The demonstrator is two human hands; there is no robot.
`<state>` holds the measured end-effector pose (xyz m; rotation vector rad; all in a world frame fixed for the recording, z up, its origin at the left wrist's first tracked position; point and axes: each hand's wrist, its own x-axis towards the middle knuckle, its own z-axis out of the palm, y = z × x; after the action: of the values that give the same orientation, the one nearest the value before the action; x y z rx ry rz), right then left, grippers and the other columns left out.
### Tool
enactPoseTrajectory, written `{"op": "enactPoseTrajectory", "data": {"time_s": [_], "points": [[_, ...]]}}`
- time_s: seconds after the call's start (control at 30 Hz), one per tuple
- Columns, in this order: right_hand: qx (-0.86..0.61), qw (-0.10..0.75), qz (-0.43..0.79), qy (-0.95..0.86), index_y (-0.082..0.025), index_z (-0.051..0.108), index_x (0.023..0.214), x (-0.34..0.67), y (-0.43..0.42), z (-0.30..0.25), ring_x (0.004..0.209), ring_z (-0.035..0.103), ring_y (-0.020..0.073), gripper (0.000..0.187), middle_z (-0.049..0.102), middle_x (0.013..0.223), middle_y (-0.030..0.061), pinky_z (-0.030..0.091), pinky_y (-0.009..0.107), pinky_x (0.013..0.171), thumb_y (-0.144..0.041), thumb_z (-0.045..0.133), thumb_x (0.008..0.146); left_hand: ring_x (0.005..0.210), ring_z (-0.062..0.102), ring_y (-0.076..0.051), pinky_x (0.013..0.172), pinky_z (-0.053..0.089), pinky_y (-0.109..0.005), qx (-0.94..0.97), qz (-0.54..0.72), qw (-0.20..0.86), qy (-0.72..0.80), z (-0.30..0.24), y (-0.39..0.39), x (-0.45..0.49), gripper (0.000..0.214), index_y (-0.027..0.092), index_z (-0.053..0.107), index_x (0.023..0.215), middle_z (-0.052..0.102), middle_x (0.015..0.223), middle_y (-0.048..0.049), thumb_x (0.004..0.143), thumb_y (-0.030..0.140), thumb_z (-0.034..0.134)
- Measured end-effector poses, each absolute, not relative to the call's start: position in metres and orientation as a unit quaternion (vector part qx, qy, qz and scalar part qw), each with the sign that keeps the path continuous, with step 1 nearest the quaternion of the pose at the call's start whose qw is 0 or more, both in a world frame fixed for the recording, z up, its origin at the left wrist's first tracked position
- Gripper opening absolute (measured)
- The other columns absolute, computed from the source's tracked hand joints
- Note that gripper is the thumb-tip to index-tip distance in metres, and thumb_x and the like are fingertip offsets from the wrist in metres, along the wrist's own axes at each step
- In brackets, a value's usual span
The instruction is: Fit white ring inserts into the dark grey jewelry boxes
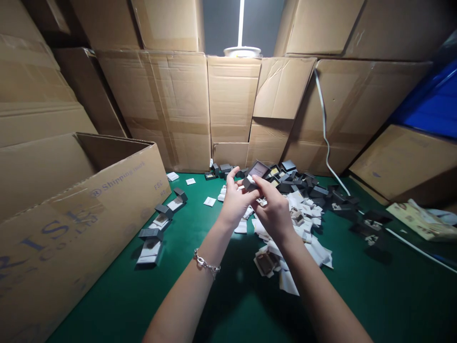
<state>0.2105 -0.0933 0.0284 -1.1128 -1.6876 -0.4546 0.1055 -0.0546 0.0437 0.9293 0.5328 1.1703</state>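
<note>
While both hands clench a small open dark box [257,170] above the green mat [360,290] — left hand [233,200] pinching its near side, right hand [273,209] closed on its front edge — a heap of similar boxes [300,188] and white paper inserts [303,228] lies just beyond. A short row of open boxes [159,224] sits beside a cardboard carton [82,228].

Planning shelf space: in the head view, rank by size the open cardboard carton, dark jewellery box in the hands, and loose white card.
1. Open cardboard carton, largest.
2. Dark jewellery box and loose white card: box looks bigger but sits nearer the camera, so unsure.
</note>
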Motion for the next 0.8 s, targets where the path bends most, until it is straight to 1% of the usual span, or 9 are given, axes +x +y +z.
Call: {"op": "enactPoseTrajectory", "data": {"time_s": [0.07, 0.13, 0.23, 0.3, 0.37, 0.43, 0.5, 0.63, 0.8], "points": [[-0.468, 0.512, -0.190, -0.695, -0.013, 0.059, 0.116, 0.211, -0.092, 0.025, 0.105, 0.062, 0.0201, 0.038, 0.064, 0.112, 0.0117, 0.051, 0.033, 0.092, -0.010, 0.049, 0.080, 0.088, 0.061, -0.012, 0.081, 0.049, -0.025, 0.426, 0.532, 0.688, 0.248, 0.043, -0.059, 0.109, 0.097, 0.029, 0.022, 0.136, 0.054, 0.101, -0.0011, 0.057, 0.008, 0.074], [-0.468, 0.519, -0.188, -0.690, -0.013, 0.060, 0.112, 0.211, -0.090, 0.023, 0.104, 0.062, 0.0197, 0.036, 0.065, 0.109, 0.0105, 0.051, 0.032, 0.091, -0.008, 0.047, 0.080, 0.086, 0.061, -0.012, 0.078, 0.049, -0.025, 0.433, 0.534, 0.680, 0.256, 0.043, -0.062, 0.111, 0.100, 0.030, 0.016, 0.138, 0.054, 0.102, -0.0012, 0.058, 0.008, 0.073], [-0.460, 0.528, -0.188, -0.689, -0.014, 0.059, 0.111, 0.210, -0.088, 0.019, 0.103, 0.062, 0.0198, 0.034, 0.065, 0.108, 0.0102, 0.051, 0.033, 0.090, -0.008, 0.045, 0.081, 0.084, 0.062, -0.011, 0.076, 0.049, -0.023, 0.441, 0.537, 0.667, 0.271, 0.044, -0.065, 0.111, 0.100, 0.030, 0.014, 0.138, 0.053, 0.102, -0.0009, 0.058, 0.006, 0.070], [-0.455, 0.525, -0.201, -0.691, -0.014, 0.058, 0.112, 0.211, -0.087, 0.017, 0.103, 0.062, 0.0198, 0.034, 0.065, 0.108, 0.0104, 0.050, 0.035, 0.093, -0.008, 0.045, 0.082, 0.084, 0.062, -0.010, 0.076, 0.049, -0.021, 0.443, 0.539, 0.662, 0.274, 0.044, -0.065, 0.110, 0.100, 0.030, 0.015, 0.138, 0.053, 0.101, -0.0004, 0.059, 0.004, 0.068], [-0.447, 0.515, -0.214, -0.699, -0.014, 0.057, 0.114, 0.214, -0.086, 0.016, 0.103, 0.062, 0.0199, 0.033, 0.065, 0.109, 0.0101, 0.043, 0.041, 0.101, -0.009, 0.046, 0.083, 0.085, 0.062, -0.009, 0.078, 0.049, -0.020, 0.445, 0.541, 0.659, 0.272, 0.044, -0.065, 0.110, 0.099, 0.031, 0.015, 0.138, 0.053, 0.101, -0.0001, 0.059, 0.002, 0.068], [-0.438, 0.506, -0.216, -0.711, -0.016, 0.056, 0.114, 0.217, -0.086, 0.016, 0.104, 0.062, 0.0199, 0.030, 0.065, 0.110, 0.0090, 0.033, 0.048, 0.108, -0.010, 0.048, 0.086, 0.086, 0.062, -0.009, 0.079, 0.049, -0.020, 0.447, 0.541, 0.661, 0.265, 0.044, -0.064, 0.110, 0.099, 0.031, 0.016, 0.138, 0.053, 0.101, -0.0002, 0.059, 0.002, 0.068], [-0.442, 0.507, -0.210, -0.710, -0.018, 0.055, 0.114, 0.218, -0.087, 0.017, 0.105, 0.062, 0.0204, 0.029, 0.065, 0.111, 0.0085, 0.024, 0.052, 0.111, -0.013, 0.050, 0.086, 0.087, 0.062, -0.010, 0.080, 0.049, -0.021, 0.444, 0.542, 0.666, 0.257, 0.044, -0.064, 0.111, 0.100, 0.032, 0.017, 0.138, 0.052, 0.103, -0.0006, 0.059, 0.004, 0.071], [-0.481, 0.509, -0.228, -0.676, -0.019, 0.055, 0.116, 0.215, -0.091, 0.021, 0.105, 0.060, 0.0216, 0.030, 0.064, 0.113, 0.0085, 0.018, 0.054, 0.111, -0.016, 0.054, 0.086, 0.088, 0.062, -0.010, 0.084, 0.050, -0.024, 0.433, 0.560, 0.662, 0.246, 0.043, -0.064, 0.112, 0.100, 0.033, 0.018, 0.137, 0.052, 0.105, -0.0008, 0.059, 0.011, 0.077], [-0.504, 0.487, -0.284, -0.654, -0.022, 0.059, 0.100, 0.211, -0.095, 0.027, 0.097, 0.062, 0.0181, 0.015, 0.067, 0.104, 0.0021, 0.004, 0.054, 0.113, -0.015, 0.051, 0.090, 0.089, 0.061, -0.012, 0.086, 0.051, -0.029, 0.460, 0.550, 0.655, 0.239, 0.044, -0.058, 0.106, 0.103, 0.035, 0.021, 0.135, 0.048, 0.107, -0.0012, 0.054, 0.012, 0.080]]}}
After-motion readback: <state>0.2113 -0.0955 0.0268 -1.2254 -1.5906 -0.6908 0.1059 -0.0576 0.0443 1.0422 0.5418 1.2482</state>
